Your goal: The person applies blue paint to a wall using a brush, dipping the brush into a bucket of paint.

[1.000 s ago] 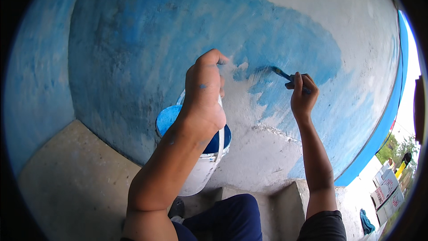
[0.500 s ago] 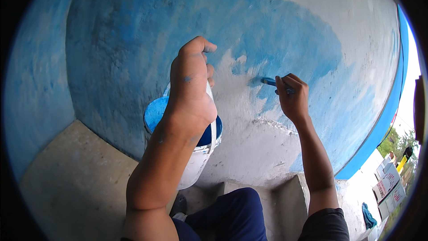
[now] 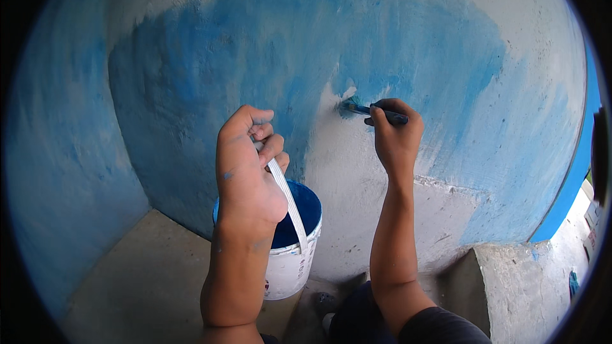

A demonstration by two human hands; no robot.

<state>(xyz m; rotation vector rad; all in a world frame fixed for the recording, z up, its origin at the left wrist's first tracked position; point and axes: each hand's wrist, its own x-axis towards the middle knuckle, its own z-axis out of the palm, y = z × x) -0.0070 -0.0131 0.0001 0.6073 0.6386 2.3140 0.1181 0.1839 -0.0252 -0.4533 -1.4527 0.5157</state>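
My left hand (image 3: 249, 162) is closed around the white handle (image 3: 290, 207) of a paint bucket (image 3: 290, 274), which hangs below it. Blue paint (image 3: 303, 200) coats the inside of the bucket; my wrist hides part of its rim. In my right hand (image 3: 399, 134) is a paintbrush (image 3: 379, 113), gripped by its dark handle. Its bristles press on the wall (image 3: 331, 153) at the edge between blue paint and a bare whitish patch. Small blue specks mark my left hand and wrist.
A side wall (image 3: 57, 172) streaked with blue meets the painted wall at the left. Below it lies a concrete ledge (image 3: 140, 280). Another concrete block (image 3: 523, 286) stands at lower right, near a bright blue edge strip (image 3: 564, 197). My shoe (image 3: 325, 302) shows at the bottom.
The brush has moved left along the wall, and blue now covers more around the whitish patch. My view has shifted, showing more of the bucket and its handle in my left hand.
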